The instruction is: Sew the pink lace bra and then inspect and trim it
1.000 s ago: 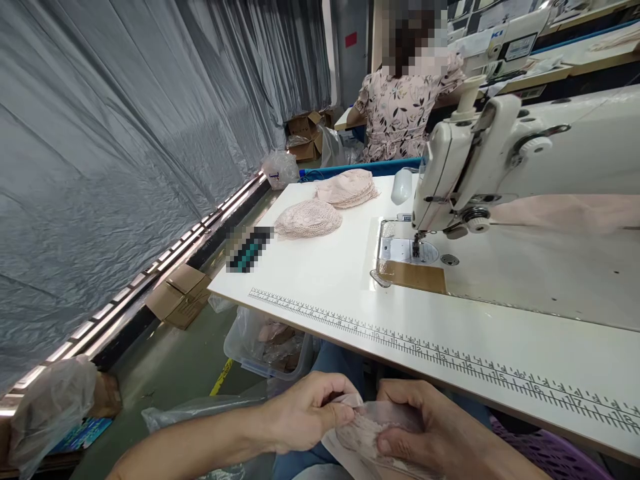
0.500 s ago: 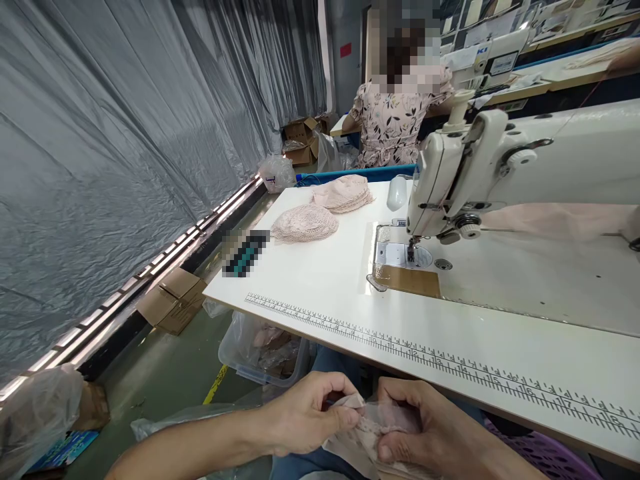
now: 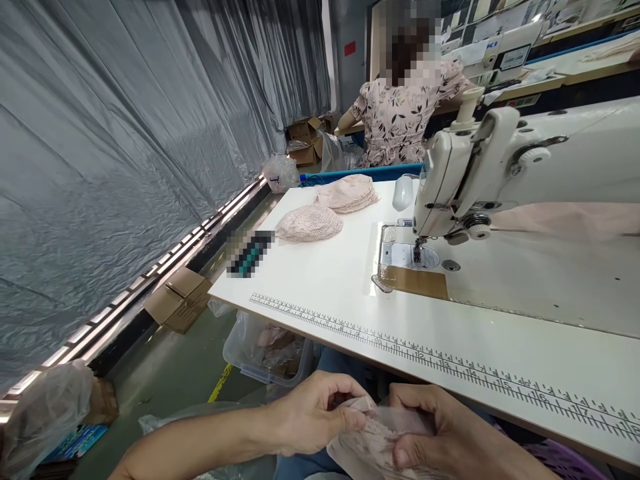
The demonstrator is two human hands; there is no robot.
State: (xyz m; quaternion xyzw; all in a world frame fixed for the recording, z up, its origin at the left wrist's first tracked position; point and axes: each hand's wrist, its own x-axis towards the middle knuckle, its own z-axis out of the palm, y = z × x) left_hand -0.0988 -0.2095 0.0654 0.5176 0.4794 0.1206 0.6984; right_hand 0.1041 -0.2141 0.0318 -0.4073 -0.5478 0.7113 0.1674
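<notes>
Below the table's front edge, my left hand (image 3: 320, 413) pinches the near edge of a sheer pale pink lace fabric piece (image 3: 373, 437). My right hand (image 3: 430, 427) grips the same piece from the other side, thumb on top. The fabric bunches between the two hands over my lap, and its lower part runs out of the picture. On the white sewing table (image 3: 310, 273) rest two pale pink stacks: a lace stack (image 3: 310, 223) and, behind it, a smoother fabric stack (image 3: 347, 192). Both hands are apart from the white sewing machine (image 3: 465, 173).
A ruler scale (image 3: 400, 347) is printed along the table's front. Under the left corner stands a clear plastic bin (image 3: 265, 353) with fabric inside. A cardboard box (image 3: 179, 300) lies on the floor by the grey curtain (image 3: 125, 133). Another person (image 3: 400, 113) sits beyond the table.
The view has shifted slightly, so the table and machine appear a little further right. Both hands keep their hold, and more of the lace shows between them.
</notes>
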